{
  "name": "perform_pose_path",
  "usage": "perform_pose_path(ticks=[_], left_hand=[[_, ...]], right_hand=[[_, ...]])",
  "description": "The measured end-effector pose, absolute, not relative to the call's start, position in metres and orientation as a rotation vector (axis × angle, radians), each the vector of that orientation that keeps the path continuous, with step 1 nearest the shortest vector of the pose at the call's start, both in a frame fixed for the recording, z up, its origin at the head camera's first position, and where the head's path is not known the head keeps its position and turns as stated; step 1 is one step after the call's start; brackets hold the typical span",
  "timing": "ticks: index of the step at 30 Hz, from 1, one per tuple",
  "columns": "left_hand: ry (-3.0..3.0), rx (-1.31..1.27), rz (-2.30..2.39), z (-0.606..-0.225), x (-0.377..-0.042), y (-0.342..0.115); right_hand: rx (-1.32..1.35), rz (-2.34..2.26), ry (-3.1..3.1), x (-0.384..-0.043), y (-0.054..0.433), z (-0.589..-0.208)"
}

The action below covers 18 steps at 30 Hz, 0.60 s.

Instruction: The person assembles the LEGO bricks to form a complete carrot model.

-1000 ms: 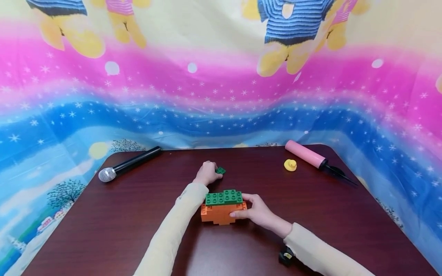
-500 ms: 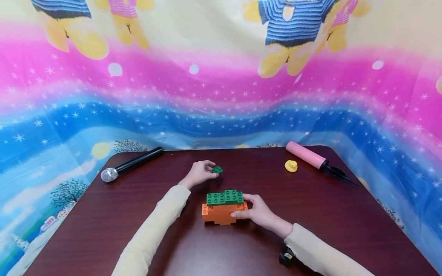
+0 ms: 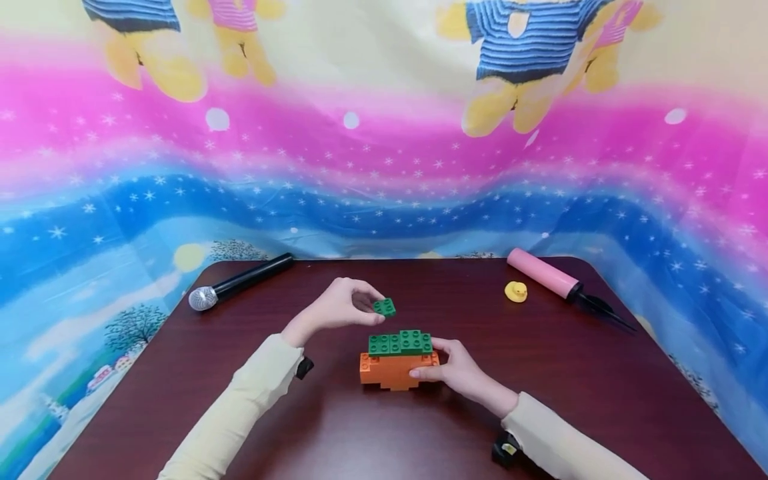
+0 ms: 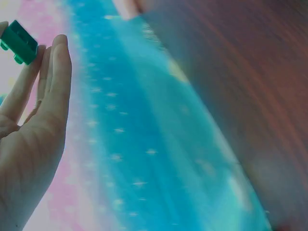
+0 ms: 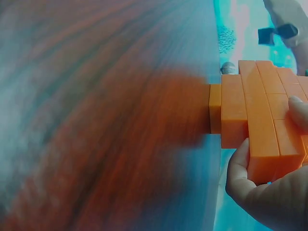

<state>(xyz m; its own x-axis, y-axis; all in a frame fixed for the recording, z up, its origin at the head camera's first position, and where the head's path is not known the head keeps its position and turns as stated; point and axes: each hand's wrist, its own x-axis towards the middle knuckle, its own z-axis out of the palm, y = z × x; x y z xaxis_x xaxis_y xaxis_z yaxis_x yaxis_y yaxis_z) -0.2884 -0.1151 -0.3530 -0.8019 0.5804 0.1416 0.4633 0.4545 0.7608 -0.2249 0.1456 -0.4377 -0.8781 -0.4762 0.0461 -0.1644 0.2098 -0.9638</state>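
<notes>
My left hand [image 3: 339, 308] pinches a small green building brick [image 3: 385, 307] between thumb and fingers, above the table and behind the block build. In the left wrist view the green brick [image 4: 20, 42] shows its hollow underside and some studs. My right hand [image 3: 465, 377] grips the right end of an orange block build [image 3: 393, 370], thumb on its near face. Green bricks [image 3: 401, 343] form its top layer, studs up. The right wrist view shows the stepped orange bricks [image 5: 262, 110] close up, with fingers [image 5: 239, 166] curled around them.
On the dark wooden table [image 3: 252, 373] a microphone [image 3: 240, 281] lies at the back left. A yellow rubber duck [image 3: 516, 291] and a pink hand pump [image 3: 546, 273] are at the back right. A printed cloth [image 3: 384, 173] hangs behind the table.
My left hand has lifted the small green brick off the table and drawn back to the left, then brought the brick nearer the build. My right hand still holds the build in place.
</notes>
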Motion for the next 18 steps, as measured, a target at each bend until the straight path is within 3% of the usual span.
perform_pose_path(ticks=[8, 18], left_hand=[[2.538, 1.187, 1.083, -0.343, -0.263, -0.112], [2.552, 1.215, 0.955, -0.346, -0.258, -0.108]], right_hand=[[-0.602, -1.708, 2.248, -0.226, 0.147, -0.439], [-0.606, -1.702, 2.249, -0.227, 0.147, -0.443]])
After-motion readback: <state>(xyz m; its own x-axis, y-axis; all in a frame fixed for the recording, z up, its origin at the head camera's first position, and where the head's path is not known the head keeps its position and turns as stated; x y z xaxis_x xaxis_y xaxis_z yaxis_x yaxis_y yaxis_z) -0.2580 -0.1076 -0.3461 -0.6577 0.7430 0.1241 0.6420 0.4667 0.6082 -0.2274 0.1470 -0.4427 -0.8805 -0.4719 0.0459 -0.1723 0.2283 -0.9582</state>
